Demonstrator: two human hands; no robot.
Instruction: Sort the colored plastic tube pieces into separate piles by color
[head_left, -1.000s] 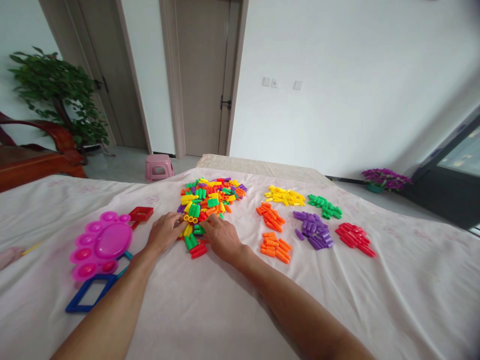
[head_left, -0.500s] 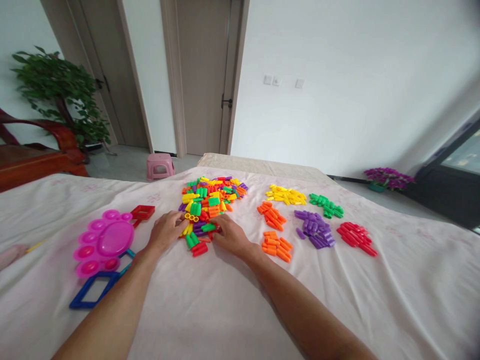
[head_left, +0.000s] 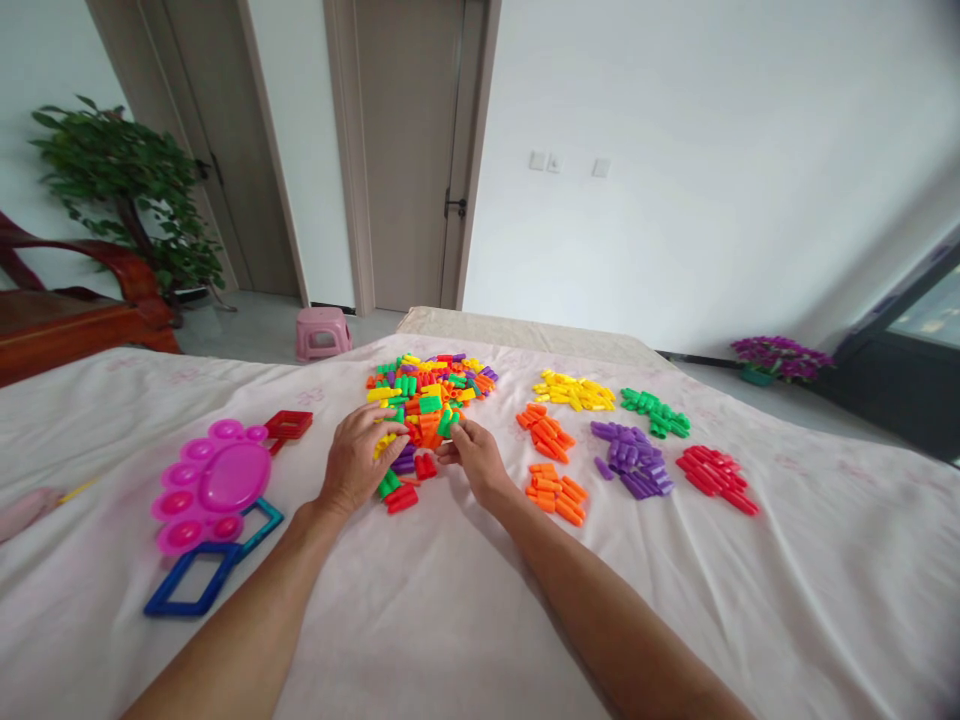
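A mixed heap of plastic bullet-shaped building blocks (head_left: 429,385) lies on the cloth before me. My left hand (head_left: 361,452) curls over its near left side, with a yellow block (head_left: 384,444) between thumb and fingers. On the heap's right edge my right hand (head_left: 476,458) pinches a green block (head_left: 447,422). Beneath and between the hands lie red blocks (head_left: 403,499), green blocks (head_left: 388,484) and purple blocks (head_left: 404,460). The fingers partly cover the pieces they touch.
To the right sit single-colour piles: yellow (head_left: 574,391), green (head_left: 655,411), purple (head_left: 631,458), red (head_left: 718,478) and two orange ones (head_left: 546,434). At left lie a pink paw-shaped toy (head_left: 234,477), a blue frame (head_left: 193,580) and a red frame (head_left: 289,427). Another person's hand (head_left: 30,510) shows at the left edge.
My left hand has moved right, further over the heap. My right hand has shifted slightly right and now has a green block at its fingertips.
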